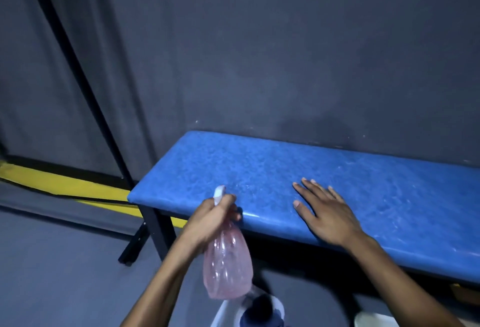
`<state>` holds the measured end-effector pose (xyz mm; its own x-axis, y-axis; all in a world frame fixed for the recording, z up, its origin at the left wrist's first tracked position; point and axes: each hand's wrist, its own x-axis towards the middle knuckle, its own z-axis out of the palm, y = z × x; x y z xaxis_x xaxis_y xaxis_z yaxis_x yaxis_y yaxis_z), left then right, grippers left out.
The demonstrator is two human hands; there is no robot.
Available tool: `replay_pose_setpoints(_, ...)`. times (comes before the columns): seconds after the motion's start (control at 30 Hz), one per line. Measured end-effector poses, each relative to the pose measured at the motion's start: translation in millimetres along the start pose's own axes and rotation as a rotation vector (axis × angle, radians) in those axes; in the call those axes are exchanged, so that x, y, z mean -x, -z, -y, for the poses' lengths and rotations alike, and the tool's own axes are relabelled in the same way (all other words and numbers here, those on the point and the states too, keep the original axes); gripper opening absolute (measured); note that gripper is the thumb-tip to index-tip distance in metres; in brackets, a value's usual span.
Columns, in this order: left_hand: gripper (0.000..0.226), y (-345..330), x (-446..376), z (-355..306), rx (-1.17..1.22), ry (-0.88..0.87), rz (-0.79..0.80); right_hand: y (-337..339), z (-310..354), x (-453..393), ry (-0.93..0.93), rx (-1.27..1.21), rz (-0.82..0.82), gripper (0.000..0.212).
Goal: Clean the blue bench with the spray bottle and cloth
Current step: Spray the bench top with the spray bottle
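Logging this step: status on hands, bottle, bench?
Left hand grips spray bottle. Right hand flat on bench. No cloth in view. Nothing blocking.

There were no words, numbers or signs to read anywhere, not on the pink see-through plastic spray bottle (228,265) in the left hand (211,219).

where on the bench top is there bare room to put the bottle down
The blue bench top is bare from its left end to the right hand, which lies flat near the front edge, and along the whole wall side. Right of that hand is bare too. Crowded only at the front left corner, where the left hand holds the spray bottle.
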<state>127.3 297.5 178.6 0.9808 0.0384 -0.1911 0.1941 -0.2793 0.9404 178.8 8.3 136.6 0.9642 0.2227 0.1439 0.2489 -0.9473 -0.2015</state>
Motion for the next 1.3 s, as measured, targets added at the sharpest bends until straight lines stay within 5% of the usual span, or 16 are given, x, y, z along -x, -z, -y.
replay_pose_setpoints(0.2,0.036,22.6,-10.5,3.7,-0.058,-0.010,-0.096,-3.0,0.0,-1.3,0.009,0.005,-0.033,0.056)
replay_pose_setpoints(0.37,0.022,-7.9,-1.3,-2.0,0.096,0.004,0.122,-5.9,-1.3,-1.3,0.012,-0.004,-0.047,0.062)
replay_pose_setpoints(0.47,0.033,-16.8,1.3,1.2,-0.030,-0.018,0.171,-6.7,-3.0,-0.7,0.010,-0.008,-0.048,0.060)
replay_pose_setpoints(0.83,0.054,-15.2,5.1,-4.6,-0.054,0.001,0.062,-2.0,0.2,0.1,0.013,-0.029,-0.046,0.056)
replay_pose_setpoints(1.0,0.029,-18.8,19.4,-12.3,-0.091,-0.043,-0.080,-1.8,0.5,0.7,0.014,-0.035,-0.027,0.057)
replay_pose_setpoints(1.13,0.041,0.9,5.5,-23.7,-0.148,-0.106,-0.141,-1.4,2.1,1.0,0.016,-0.050,-0.015,0.058)
replay_pose_setpoints(1.3,0.040,24.9,-34.3,-59.1,-0.068,-0.014,0.035,-2.6,1.5,0.5,0.015,-0.053,-0.012,0.058)
